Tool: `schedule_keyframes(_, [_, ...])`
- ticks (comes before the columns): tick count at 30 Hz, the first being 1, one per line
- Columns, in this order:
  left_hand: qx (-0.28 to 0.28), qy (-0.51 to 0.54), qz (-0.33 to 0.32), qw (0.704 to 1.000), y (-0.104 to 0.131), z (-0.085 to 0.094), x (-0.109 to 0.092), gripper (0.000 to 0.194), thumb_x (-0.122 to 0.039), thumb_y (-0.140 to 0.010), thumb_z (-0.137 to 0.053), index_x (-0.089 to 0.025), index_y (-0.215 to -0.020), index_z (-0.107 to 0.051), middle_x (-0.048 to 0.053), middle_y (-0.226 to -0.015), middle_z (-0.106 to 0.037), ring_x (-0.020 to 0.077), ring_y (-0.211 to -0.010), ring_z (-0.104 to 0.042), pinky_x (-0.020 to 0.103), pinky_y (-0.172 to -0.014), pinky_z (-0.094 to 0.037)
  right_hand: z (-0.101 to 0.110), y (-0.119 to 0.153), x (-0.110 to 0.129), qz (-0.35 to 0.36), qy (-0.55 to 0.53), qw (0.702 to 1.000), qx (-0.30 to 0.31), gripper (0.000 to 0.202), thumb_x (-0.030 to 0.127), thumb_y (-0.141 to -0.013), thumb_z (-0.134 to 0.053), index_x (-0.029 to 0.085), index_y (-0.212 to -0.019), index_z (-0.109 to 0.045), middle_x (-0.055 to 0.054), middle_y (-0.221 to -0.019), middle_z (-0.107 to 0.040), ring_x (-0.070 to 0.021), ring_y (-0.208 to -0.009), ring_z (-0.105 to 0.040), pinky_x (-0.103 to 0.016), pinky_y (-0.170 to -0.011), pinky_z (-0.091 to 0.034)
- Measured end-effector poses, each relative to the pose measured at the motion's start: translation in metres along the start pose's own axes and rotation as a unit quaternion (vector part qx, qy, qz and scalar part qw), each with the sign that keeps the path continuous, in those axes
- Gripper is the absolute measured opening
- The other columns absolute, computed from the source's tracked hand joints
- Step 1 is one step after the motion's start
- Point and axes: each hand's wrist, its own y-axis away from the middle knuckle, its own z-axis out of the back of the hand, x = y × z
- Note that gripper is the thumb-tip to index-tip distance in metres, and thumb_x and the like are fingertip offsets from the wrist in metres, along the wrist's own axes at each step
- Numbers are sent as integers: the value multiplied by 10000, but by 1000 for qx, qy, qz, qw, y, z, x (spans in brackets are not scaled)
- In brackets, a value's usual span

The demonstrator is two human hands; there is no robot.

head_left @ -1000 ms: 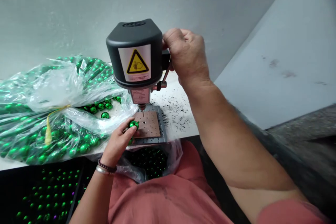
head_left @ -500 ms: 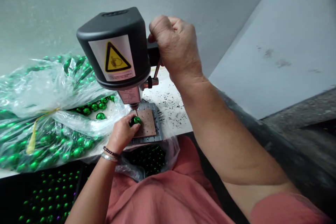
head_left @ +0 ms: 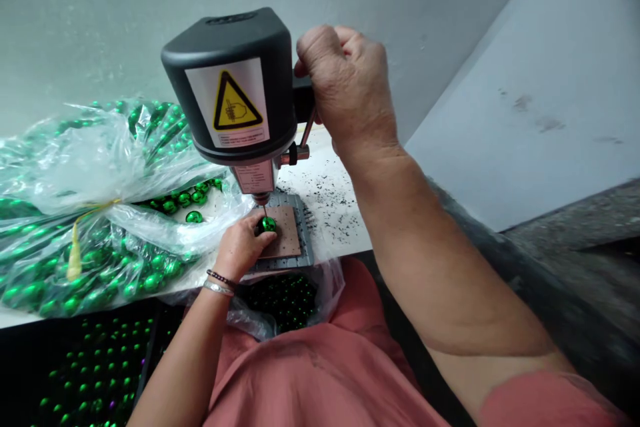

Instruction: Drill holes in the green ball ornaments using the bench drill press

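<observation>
My left hand (head_left: 243, 244) pinches a shiny green ball (head_left: 269, 223) between thumb and fingers, over a brown board (head_left: 287, 232). That board lies on the grey slotted base plate (head_left: 306, 247) of a small bench drill press (head_left: 235, 93). The thin drill bit (head_left: 265, 211) comes down right at the top of the ball; whether it has entered cannot be made out. My right hand (head_left: 350, 83), closed in a fist, grips the feed lever (head_left: 309, 128) at the right side of the black drill head. Its fingertips are mostly hidden.
Clear plastic bags (head_left: 100, 153) full of green balls cover the left of the white table (head_left: 330, 180). Several loose green balls (head_left: 184, 199) lie beside them. Dark shavings are scattered right of the base. Below are a black tray (head_left: 100, 367) of balls and an open bag (head_left: 283, 300).
The whole view has shifted slightly, so the drill and hands appear a little further right. Both hands keep their holds on the ball and the lever.
</observation>
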Motion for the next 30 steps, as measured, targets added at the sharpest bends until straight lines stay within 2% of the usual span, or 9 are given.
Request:
schedule_keyframes(4, [-22, -6, -3, 1000, 1, -4, -1, 394, -392, -760, -561, -229, -1116, -615, 83, -1049, -658, 217, -924, -603, 293, -788, -432, 8, 19, 7, 67, 28, 997, -6, 290, 293, -800, -397, 156, -573, -515, 31, -540, -267, -66, -547, -319, -241, -530, -267])
schedule_keyframes(6, [-30, -12, -5, 999, 2, -6, -2, 377, -393, -762, -557, -212, -1085, -628, 97, -1074, -637, 218, -939, -596, 291, -802, -429, 13, 34, 11, 99, 59, 993, -15, 330, 285, -832, -394, 166, -533, -470, 33, -527, -262, -64, -531, -317, -254, -525, -250])
schedule_keyframes(9, [-29, -25, -5, 999, 2, -7, -2, 333, -404, -765, -547, -208, -1016, -646, 93, -1006, -639, 212, -894, -600, 288, -787, -431, 19, 58, 15, 86, 81, 993, -26, 340, 296, -846, -420, 183, -526, -437, 43, -492, -280, -55, -487, -318, -242, -501, -271])
schedule_keyframes(13, [-37, -36, -11, 999, 2, -8, -2, 320, -417, -764, -543, -206, -982, -646, 89, -975, -633, 217, -893, -598, 288, -783, -432, 23, 82, 9, 72, 97, 992, -27, 189, 272, -833, -447, 207, -789, -620, 43, -552, -486, -57, -496, -420, -228, -518, -375])
schedule_keyframes(16, [-36, -37, -15, 999, 1, -8, -1, 310, -411, -764, -545, -205, -971, -649, 87, -971, -635, 218, -896, -599, 287, -785, -431, 23, 93, -3, 88, 111, 990, -30, 232, 242, -834, -433, 205, -933, -640, 10, -695, -619, -87, -609, -543, -254, -590, -453])
schedule_keyframes(19, [-33, -38, -16, 999, 1, -8, -1, 303, -406, -769, -542, -214, -979, -648, 80, -979, -638, 210, -898, -599, 279, -787, -427, 22, 101, -14, 135, 135, 981, -42, 252, 189, -822, -436, 190, -971, -638, -7, -799, -669, -108, -717, -596, -273, -674, -493])
schedule_keyframes(24, [-31, -43, -10, 999, 1, -8, -3, 297, -394, -771, -545, -219, -992, -641, 65, -990, -641, 196, -899, -600, 263, -777, -424, 19, 107, -26, 207, 156, 962, -80, 264, 129, -798, -448, 179, -977, -635, 16, -756, -658, -76, -634, -568, -241, -647, -494])
schedule_keyframes(30, [-34, -44, -2, 998, 2, -9, -4, 293, -391, -761, -558, -210, -976, -642, 75, -987, -644, 214, -886, -607, 278, -735, -428, 15, 113, -35, 219, 166, 956, -103, 268, 103, -791, -466, 175, -997, -621, 23, -737, -630, -41, -541, -485, -206, -578, -455])
